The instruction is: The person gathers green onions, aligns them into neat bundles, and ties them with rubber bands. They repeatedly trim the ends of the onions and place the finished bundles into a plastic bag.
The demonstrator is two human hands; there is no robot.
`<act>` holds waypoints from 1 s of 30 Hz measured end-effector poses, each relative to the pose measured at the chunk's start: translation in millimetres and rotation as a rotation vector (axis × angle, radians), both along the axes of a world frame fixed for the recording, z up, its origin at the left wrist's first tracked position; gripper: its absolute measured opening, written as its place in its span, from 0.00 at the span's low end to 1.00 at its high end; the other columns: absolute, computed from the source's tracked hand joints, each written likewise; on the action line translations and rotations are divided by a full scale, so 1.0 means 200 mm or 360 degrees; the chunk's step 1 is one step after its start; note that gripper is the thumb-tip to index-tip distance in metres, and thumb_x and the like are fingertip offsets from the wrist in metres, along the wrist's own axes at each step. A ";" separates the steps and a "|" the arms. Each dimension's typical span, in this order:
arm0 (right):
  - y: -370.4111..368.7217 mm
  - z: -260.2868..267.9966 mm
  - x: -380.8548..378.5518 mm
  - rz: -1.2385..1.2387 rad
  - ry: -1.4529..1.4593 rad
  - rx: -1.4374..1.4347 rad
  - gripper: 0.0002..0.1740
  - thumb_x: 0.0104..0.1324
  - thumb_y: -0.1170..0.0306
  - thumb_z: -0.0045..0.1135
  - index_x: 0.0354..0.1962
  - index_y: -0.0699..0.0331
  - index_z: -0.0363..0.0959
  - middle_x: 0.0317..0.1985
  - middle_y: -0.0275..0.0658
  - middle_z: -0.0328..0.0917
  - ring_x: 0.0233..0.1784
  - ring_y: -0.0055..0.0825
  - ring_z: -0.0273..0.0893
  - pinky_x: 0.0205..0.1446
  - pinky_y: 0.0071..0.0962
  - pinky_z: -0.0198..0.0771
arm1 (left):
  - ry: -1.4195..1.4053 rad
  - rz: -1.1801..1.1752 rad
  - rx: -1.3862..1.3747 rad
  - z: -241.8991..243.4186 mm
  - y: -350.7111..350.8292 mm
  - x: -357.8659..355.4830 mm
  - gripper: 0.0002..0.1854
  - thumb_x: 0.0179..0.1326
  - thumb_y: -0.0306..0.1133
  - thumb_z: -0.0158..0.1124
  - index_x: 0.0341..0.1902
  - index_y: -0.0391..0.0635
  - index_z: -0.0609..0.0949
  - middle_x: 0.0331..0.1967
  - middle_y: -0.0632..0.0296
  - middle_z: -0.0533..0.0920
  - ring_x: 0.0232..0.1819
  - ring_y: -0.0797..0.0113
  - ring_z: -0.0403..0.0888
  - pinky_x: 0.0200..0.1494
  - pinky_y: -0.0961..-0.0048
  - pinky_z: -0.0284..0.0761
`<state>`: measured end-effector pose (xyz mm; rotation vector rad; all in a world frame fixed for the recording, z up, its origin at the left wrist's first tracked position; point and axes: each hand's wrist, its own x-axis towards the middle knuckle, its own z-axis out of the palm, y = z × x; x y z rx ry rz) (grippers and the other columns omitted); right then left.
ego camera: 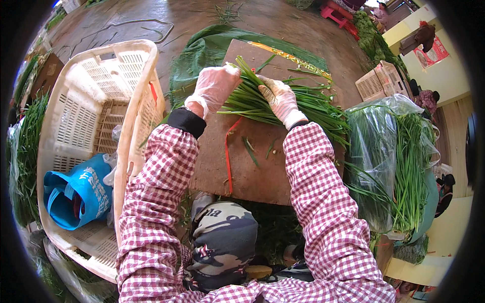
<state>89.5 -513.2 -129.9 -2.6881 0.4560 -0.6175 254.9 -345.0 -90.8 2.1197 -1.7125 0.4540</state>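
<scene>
A bunch of long green leafy stalks, like garlic chives (257,100), lies across a brown board (261,151), its pale stem ends to the upper left. My left hand (218,85), in a thin clear glove over a whitish one, is closed at the stem ends; what its fingers pinch is hidden. My right hand (278,96), in a soiled white glove, grips the bunch from above at its middle. A red strip (228,151) hangs over the board below my left hand. Loose leaf bits (250,151) lie on the board near it.
At left stands a white plastic crate (127,166) with a blue bag (81,193) inside. Chives in clear plastic (390,163) stand at right. Green cloth (201,49) lies beyond the board. Another crate (382,81), a red stool (335,13) and other people are farther off.
</scene>
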 end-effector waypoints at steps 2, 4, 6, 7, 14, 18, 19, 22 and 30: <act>0.00 0.00 0.00 0.0015 -0.0019 0.0000 0.23 0.73 0.47 0.48 0.58 0.46 0.75 0.50 0.44 0.81 0.55 0.47 0.76 0.58 0.44 0.71 | -0.0136 0.0016 0.0102 -0.02 -0.03 0.03 0.07 0.64 0.37 0.61 0.41 0.48 0.80 0.25 0.57 0.81 0.28 0.55 0.84 0.28 0.59 0.78; 0.00 0.00 0.00 0.0031 -0.0054 0.0016 0.23 0.72 0.48 0.49 0.58 0.46 0.75 0.49 0.44 0.82 0.54 0.47 0.77 0.58 0.44 0.71 | -0.0247 -0.0042 0.0128 -0.02 -0.03 0.06 0.07 0.64 0.37 0.60 0.42 0.50 0.78 0.22 0.58 0.80 0.26 0.55 0.84 0.26 0.58 0.77; 0.00 0.00 0.00 0.0034 -0.0055 0.0015 0.22 0.72 0.49 0.49 0.58 0.47 0.76 0.48 0.44 0.82 0.54 0.48 0.77 0.58 0.44 0.71 | -0.0347 -0.0143 0.0038 -0.01 -0.03 0.07 0.06 0.63 0.35 0.60 0.40 0.48 0.77 0.22 0.58 0.80 0.25 0.56 0.84 0.26 0.58 0.77; 0.00 0.00 0.00 0.0015 -0.0053 0.0008 0.22 0.72 0.49 0.49 0.57 0.47 0.76 0.48 0.44 0.82 0.54 0.48 0.77 0.58 0.45 0.71 | -0.0334 -0.0161 0.0101 -0.01 -0.03 0.07 0.05 0.62 0.33 0.59 0.39 0.47 0.77 0.23 0.57 0.81 0.27 0.55 0.85 0.27 0.59 0.78; 0.00 0.00 0.00 0.0047 -0.0067 0.0027 0.22 0.72 0.50 0.50 0.56 0.49 0.76 0.48 0.45 0.82 0.54 0.48 0.77 0.57 0.44 0.71 | 0.0201 -0.0285 0.0238 0.04 -0.05 0.13 0.12 0.65 0.41 0.61 0.39 0.44 0.77 0.23 0.48 0.81 0.29 0.45 0.83 0.31 0.52 0.76; 0.00 0.00 0.00 0.0010 -0.0070 0.0016 0.22 0.72 0.50 0.50 0.56 0.49 0.76 0.49 0.45 0.81 0.54 0.48 0.77 0.57 0.44 0.71 | 0.0191 -0.0204 0.0282 0.05 -0.07 0.13 0.13 0.66 0.41 0.60 0.39 0.43 0.77 0.23 0.47 0.81 0.29 0.44 0.82 0.32 0.51 0.76; 0.00 0.00 0.00 -0.0014 -0.0053 0.0024 0.22 0.72 0.50 0.50 0.56 0.49 0.76 0.49 0.45 0.81 0.54 0.48 0.77 0.58 0.44 0.71 | 0.0164 -0.0166 0.0277 0.05 -0.07 0.12 0.13 0.66 0.41 0.59 0.39 0.43 0.76 0.23 0.47 0.80 0.28 0.44 0.82 0.31 0.51 0.76; 0.00 0.00 0.00 0.0006 -0.0073 0.0004 0.22 0.72 0.49 0.49 0.57 0.49 0.76 0.49 0.45 0.81 0.54 0.48 0.77 0.57 0.45 0.71 | 0.0049 -0.0093 0.0311 0.03 -0.08 0.11 0.12 0.67 0.40 0.58 0.39 0.42 0.75 0.21 0.46 0.80 0.27 0.43 0.82 0.30 0.50 0.76; 0.00 -0.01 0.00 0.0024 -0.0108 -0.0032 0.23 0.72 0.49 0.48 0.58 0.48 0.75 0.48 0.44 0.81 0.53 0.48 0.77 0.57 0.45 0.71 | 0.0120 0.0018 0.0155 0.04 -0.06 0.06 0.09 0.63 0.34 0.58 0.35 0.40 0.78 0.22 0.47 0.82 0.28 0.47 0.85 0.30 0.54 0.78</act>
